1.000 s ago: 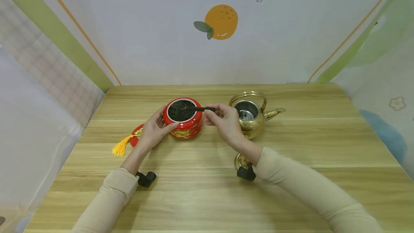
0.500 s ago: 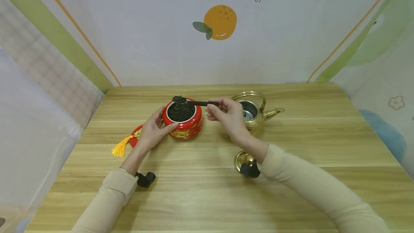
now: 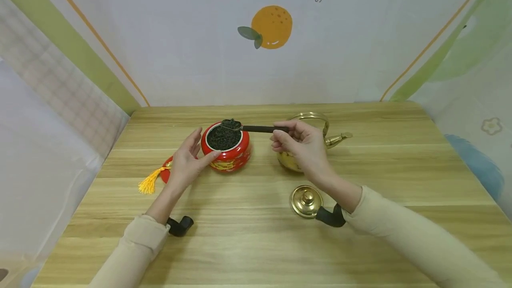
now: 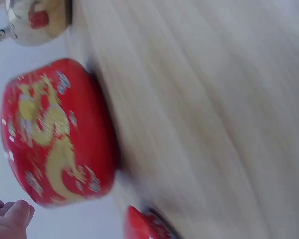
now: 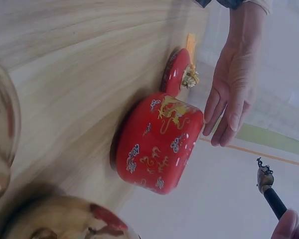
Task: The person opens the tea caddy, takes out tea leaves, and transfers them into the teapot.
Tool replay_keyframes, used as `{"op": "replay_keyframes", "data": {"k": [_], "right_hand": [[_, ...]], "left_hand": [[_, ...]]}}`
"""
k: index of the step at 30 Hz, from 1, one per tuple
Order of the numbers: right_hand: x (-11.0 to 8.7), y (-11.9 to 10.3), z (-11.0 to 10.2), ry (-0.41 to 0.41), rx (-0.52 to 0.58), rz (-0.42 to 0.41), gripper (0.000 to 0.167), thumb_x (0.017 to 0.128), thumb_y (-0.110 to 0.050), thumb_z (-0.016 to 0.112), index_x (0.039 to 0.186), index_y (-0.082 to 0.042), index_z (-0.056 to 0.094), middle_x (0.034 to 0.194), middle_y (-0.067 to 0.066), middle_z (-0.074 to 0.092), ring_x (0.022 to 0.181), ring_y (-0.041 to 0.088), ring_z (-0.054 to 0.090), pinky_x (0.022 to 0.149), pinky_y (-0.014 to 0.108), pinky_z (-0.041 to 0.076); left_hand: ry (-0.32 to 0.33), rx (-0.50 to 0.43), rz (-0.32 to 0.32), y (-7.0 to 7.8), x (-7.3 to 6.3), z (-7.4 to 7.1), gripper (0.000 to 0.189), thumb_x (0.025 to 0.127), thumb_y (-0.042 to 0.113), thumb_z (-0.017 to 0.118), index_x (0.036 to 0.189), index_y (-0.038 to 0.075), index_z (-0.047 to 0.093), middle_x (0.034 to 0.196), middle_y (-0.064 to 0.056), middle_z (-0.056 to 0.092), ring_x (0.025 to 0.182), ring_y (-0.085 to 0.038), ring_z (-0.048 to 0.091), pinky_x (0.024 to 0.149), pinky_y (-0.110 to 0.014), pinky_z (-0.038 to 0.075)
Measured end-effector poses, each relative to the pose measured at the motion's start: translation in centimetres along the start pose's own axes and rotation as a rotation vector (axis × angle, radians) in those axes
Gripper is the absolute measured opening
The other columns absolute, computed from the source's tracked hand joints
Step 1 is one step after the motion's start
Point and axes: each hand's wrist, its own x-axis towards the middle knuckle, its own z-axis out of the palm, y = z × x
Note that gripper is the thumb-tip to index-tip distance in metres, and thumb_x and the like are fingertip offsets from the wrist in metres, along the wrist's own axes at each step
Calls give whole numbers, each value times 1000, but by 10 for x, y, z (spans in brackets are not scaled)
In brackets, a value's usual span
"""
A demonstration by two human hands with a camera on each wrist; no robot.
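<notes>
A red jar [image 3: 232, 161] with a gold dragon pattern stands upright, nearly full of dark dried tea leaves [image 3: 224, 138]. Beside its left side is my left hand [image 3: 185, 163], fingers straight, thumb close to the jar's front; the right wrist view shows a small gap between them. My right hand [image 3: 302, 150] pinches the black handle of a teaspoon [image 3: 262, 129]. Heaped with leaves, the spoon's bowl is above the jar's right rim. Behind my right hand stands a gold teapot [image 3: 287, 162], its opening hidden by the hand and its spout [image 3: 338, 139] pointing right.
The jar's red lid [image 3: 166, 175] with a yellow tassel [image 3: 148, 182] lies left of the jar, partly behind my left hand. A round gold teapot lid [image 3: 307, 200] lies on the wooden table [image 3: 248, 243] near my right wrist. A patterned curtain [image 3: 180, 57] rises behind the table.
The teaspoon has come up out of the jar with leaves on it and moved to the right with my right hand. My left hand's fingers have eased off the jar.
</notes>
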Motion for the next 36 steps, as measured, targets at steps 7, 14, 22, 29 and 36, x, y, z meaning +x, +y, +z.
{"op": "replay_keyframes", "data": {"k": [7, 14, 22, 29, 36], "right_hand": [[-18, -9, -26, 19, -31, -30, 23, 88, 1, 62, 108, 12, 60, 79, 4, 68, 67, 12, 67, 64, 30, 59], [-36, -15, -55, 60, -45, -69, 19, 88, 2, 61, 106, 9, 62, 79, 3, 68, 68, 12, 66, 65, 27, 58], [-51, -21, -86, 131, -84, -110, 15, 89, 3, 59, 103, 4, 66, 78, 3, 70, 66, 11, 68, 62, 26, 58], [-56, -20, -108, 158, -110, -110, 16, 89, 1, 59, 103, 5, 65, 79, 3, 71, 68, 11, 68, 63, 25, 57], [-56, -18, -123, 177, -127, -100, 15, 89, 1, 60, 103, 2, 66, 79, 1, 71, 68, 10, 68, 63, 23, 57]], "left_hand": [[-37, -61, 65, 19, -7, 15, 81, 82, 17, 73, 148, 4, 27, 154, -9, 27, 141, -22, 27, 111, -32, 31], [-110, -130, 108, 33, -9, 38, 82, 80, 8, 74, 147, 1, 27, 153, -12, 27, 141, -23, 27, 111, -31, 31], [-207, -150, 117, 43, -7, 70, 82, 80, 9, 74, 147, 2, 27, 152, -12, 29, 139, -24, 30, 110, -33, 33], [-266, -97, 101, 45, 4, 99, 86, 79, 19, 77, 147, 4, 26, 153, -9, 28, 139, -24, 31, 110, -33, 32], [-266, 8, 100, 47, 17, 120, 88, 78, 26, 77, 147, 4, 28, 152, -11, 31, 137, -25, 34, 108, -33, 36]]}}
